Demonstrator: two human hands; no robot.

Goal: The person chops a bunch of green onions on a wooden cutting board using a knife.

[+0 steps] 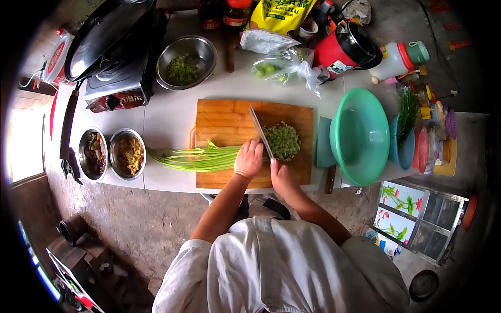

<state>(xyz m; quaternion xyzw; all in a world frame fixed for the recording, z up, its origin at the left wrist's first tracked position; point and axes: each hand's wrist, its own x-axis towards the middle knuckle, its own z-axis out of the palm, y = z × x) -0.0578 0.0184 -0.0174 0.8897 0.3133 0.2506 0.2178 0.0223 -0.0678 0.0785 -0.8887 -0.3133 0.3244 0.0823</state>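
Along the front edge of the counter (169,182), I'm mid-chop, left hand (249,159) gripping green stalks (209,158), right hand (282,175) clasping the knife (259,128), cuts needing steady hold

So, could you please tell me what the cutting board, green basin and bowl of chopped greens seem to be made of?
Cutting board: smooth wood, perhaps bamboo, from its joined brown strips.
Green basin: probably glossy plastic, from its even colour and soft highlights.
Bowl: shiny metal, likely stainless steel, from its silvery reflections.
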